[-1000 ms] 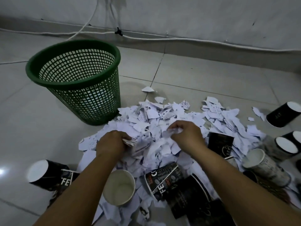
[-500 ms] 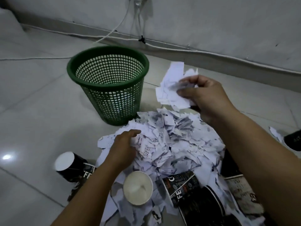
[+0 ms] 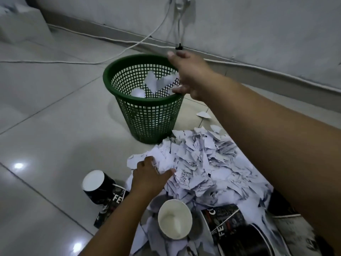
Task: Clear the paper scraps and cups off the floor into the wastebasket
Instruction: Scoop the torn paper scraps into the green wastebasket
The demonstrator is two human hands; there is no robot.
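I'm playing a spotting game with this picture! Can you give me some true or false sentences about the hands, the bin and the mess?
1. The right hand is over the green wastebasket. True.
2. The wastebasket holds nothing at all. False: white paper scraps show inside it.
3. The left hand is on the paper pile on the floor. True.
4. The wastebasket has tipped onto its side. False: it stands upright.
5. The white-lined cup near the left arm is in the wastebasket. False: it lies on the floor among the scraps.
6. A black cup lies on the floor left of the pile. True.
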